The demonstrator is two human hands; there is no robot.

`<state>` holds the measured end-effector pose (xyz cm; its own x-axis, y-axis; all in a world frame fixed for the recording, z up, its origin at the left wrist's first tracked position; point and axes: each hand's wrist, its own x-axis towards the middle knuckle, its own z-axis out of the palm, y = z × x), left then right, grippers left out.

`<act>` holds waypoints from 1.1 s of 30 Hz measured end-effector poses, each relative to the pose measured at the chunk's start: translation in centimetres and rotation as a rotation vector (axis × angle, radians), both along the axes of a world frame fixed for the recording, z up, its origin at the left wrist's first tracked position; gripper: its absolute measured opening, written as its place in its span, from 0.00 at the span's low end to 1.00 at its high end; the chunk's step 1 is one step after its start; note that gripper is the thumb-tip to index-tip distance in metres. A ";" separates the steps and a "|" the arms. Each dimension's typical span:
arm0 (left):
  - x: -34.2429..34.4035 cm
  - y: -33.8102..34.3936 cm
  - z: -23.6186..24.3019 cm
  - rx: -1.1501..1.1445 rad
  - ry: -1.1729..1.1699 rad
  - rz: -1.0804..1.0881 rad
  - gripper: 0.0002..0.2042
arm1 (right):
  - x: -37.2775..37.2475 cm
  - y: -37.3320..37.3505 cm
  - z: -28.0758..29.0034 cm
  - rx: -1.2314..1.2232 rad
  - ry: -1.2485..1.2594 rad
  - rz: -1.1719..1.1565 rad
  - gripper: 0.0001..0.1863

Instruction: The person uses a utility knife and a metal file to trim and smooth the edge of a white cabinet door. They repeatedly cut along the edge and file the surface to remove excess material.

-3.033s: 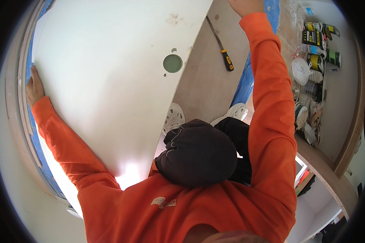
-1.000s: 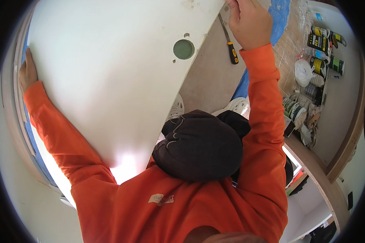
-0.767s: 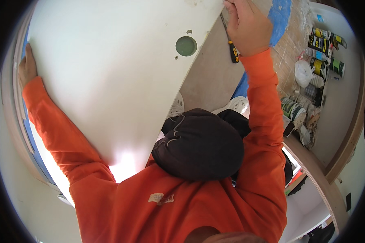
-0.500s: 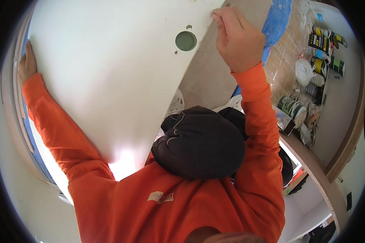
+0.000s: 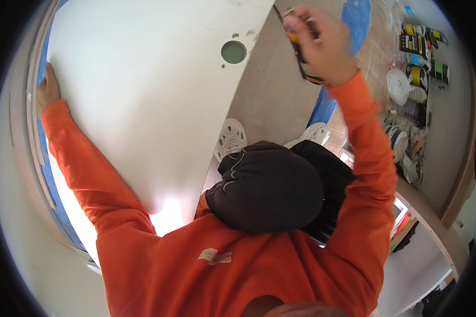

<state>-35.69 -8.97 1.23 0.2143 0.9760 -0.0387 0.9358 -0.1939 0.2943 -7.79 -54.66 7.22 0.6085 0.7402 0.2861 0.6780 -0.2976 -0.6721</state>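
A white door panel (image 5: 143,79) leans across my left side and front, with a round hole (image 5: 234,52) and smaller cutouts near its right edge. My left hand (image 5: 48,91) holds the panel's far left edge, its fingers along that edge. Beyond the right edge, my right hand (image 5: 322,45) is raised and blurred by motion. It is closed around a screwdriver (image 5: 300,55) with a yellow and black handle. The thin dark shaft points up and left toward the door's edge; whether its tip touches the door I cannot tell.
Blue sheeting (image 5: 356,24) lies on the floor at the upper right. Paint cans (image 5: 415,74), a white plastic bag (image 5: 398,86) and other supplies stand along the right wall. A wooden-edged cabinet (image 5: 426,227) is at the lower right. My white clogs (image 5: 231,138) show below.
My right hand has moved right, away from the door's edge where its fingertips were pinched; the screwdriver now shows in it. The left hand keeps its hold on the door.
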 end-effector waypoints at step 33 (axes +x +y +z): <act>17.5 -33.1 3.2 0.378 -0.541 -1.124 0.12 | -1.0 -18.9 -4.5 0.452 1.708 -0.225 0.17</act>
<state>-18.18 -42.11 4.46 0.8178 0.1847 0.5450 -0.0114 -0.9417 0.3363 -8.80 -73.59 2.73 0.4867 0.6594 -0.5730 -0.8175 0.1125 -0.5648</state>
